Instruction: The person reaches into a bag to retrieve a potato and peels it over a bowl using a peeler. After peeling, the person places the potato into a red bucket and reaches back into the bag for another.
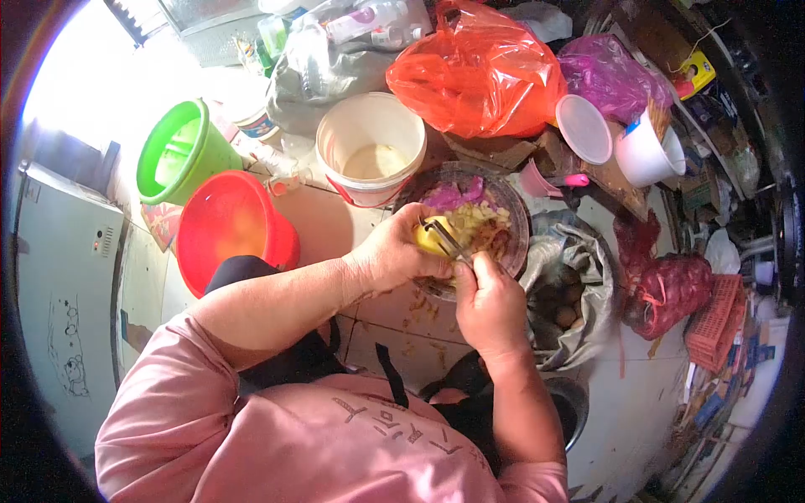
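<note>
My left hand [392, 249] is closed around a yellow peeled potato [431, 239], held over a dark round bowl [513, 201] of peelings and cut pieces. My right hand [488, 303] grips a metal peeler [447, 237] whose blade lies against the potato. Both hands meet just above the bowl's near rim. Peel scraps lie on the tiled floor [402, 314] under my hands.
A white bucket [371, 142] stands behind the bowl, with a red bucket [228, 226] and a green bucket [180, 151] to the left. An open sack of potatoes [566, 293] sits right of the bowl, beside a red mesh bag [671, 289]. An orange plastic bag [478, 71] lies at the back.
</note>
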`<state>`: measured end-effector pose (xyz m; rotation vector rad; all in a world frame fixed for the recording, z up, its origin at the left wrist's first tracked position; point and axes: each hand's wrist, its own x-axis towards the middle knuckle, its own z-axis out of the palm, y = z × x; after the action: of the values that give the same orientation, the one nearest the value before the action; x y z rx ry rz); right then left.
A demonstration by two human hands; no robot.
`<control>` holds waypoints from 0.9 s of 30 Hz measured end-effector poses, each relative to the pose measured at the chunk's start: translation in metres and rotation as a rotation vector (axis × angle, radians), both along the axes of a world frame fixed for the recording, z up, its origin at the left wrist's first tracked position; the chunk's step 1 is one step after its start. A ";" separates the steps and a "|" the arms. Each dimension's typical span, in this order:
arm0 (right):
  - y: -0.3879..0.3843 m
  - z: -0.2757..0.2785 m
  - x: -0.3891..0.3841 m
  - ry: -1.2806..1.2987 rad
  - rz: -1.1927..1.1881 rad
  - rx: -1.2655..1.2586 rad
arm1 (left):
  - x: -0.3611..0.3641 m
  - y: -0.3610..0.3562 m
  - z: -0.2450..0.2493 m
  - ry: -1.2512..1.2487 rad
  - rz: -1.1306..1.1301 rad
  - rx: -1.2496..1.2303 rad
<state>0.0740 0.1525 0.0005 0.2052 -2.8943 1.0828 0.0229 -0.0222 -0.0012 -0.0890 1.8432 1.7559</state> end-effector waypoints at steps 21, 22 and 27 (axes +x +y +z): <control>0.021 -0.035 -0.013 -0.089 -0.104 0.027 | 0.005 -0.005 -0.005 -0.216 0.029 0.381; 0.033 -0.046 -0.020 -0.195 -0.165 0.055 | 0.006 -0.003 -0.006 -0.213 0.022 0.379; 0.024 -0.016 -0.017 -0.106 -0.227 -0.158 | 0.000 -0.008 -0.001 -0.249 0.056 0.483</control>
<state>0.0573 0.1769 -0.0157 -0.1869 -2.8125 1.3058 0.0227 -0.0298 -0.0017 -0.1621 1.2190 2.0751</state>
